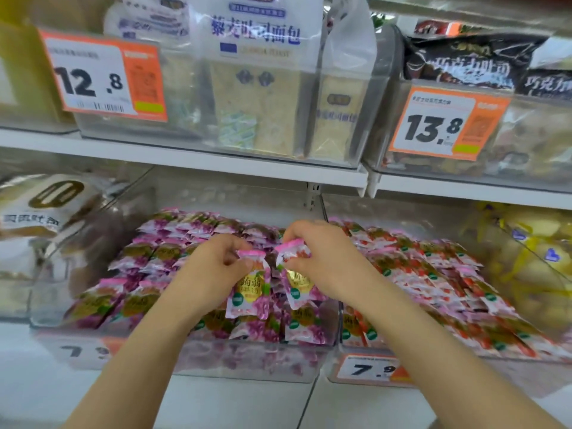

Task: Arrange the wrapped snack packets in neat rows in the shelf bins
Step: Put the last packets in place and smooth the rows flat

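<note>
left hand (pixel 216 262) pinches the top of a purple packet (pixel 250 294); right hand (pixel 322 252) pinches a second packet (pixel 294 270) just beside it, both above the rows in the middle bin (pixel 247 363). red packets (pixel 433 274) fill the bin to its right.

purple-pink packets (pixel 247 292), red packets (pixel 433 274) — orange tags (pixel 445 125)

The left grip (pixel 216 263) and right grip (pixel 322 252) are bare hands. The left forearm (pixel 148 342) and right forearm (pixel 433 342) show bare to the lower edge.
</note>
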Motion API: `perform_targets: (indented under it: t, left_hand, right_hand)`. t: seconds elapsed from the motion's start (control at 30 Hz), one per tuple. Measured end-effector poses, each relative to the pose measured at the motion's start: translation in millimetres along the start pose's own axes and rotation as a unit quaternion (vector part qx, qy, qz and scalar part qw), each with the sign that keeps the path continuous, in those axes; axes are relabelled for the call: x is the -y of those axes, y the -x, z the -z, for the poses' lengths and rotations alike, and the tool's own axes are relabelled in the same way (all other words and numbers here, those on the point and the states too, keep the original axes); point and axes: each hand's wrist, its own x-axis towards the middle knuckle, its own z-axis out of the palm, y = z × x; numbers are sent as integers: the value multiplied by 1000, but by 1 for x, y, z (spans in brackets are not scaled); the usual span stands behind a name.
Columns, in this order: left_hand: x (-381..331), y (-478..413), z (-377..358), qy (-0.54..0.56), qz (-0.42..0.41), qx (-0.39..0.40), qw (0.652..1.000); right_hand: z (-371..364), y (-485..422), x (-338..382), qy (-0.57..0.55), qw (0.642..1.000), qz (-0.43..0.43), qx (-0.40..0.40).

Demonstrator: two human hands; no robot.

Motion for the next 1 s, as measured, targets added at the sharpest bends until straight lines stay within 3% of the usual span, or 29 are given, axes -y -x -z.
perform_targets:
  t: [0.13, 0.27, 0.43, 0.6, 0.77, 0.83, 0.9, 1.0]
  left_hand:
    - [6, -1, 3, -37, 28, 62, 997]
    - [5, 2, 3, -79, 30, 81, 993]
    - [6, 5, 3, -106, 18, 71, 992]
    - [6, 6, 1, -197, 5, 57, 979]
    - [3, 10, -2, -247, 22, 113, 962]
    - [1, 11, -3, -257, 7, 99, 961]
    - [0, 9, -4, -242, -16, 72, 967]
    - [0, 8, -9, -221, -32, 93, 970]
  right_hand:
    - [0, 1, 2, -21, 999, -18, 44]
    - [-4, -2, 6, 66, 997, -18, 38]
    - [-8, -7, 13, -31, 989, -59, 135]
    - [-31, -7, 13, 168, 972, -22, 163]
    - [-37, -1, 15, 184, 970, -18, 155]
    - [-29, 3, 14, 161, 981, 0, 113]
    - [-15, 9, 11, 122, 992, 14, 25]
    - [6, 17, -5, 40, 994, 3, -102]
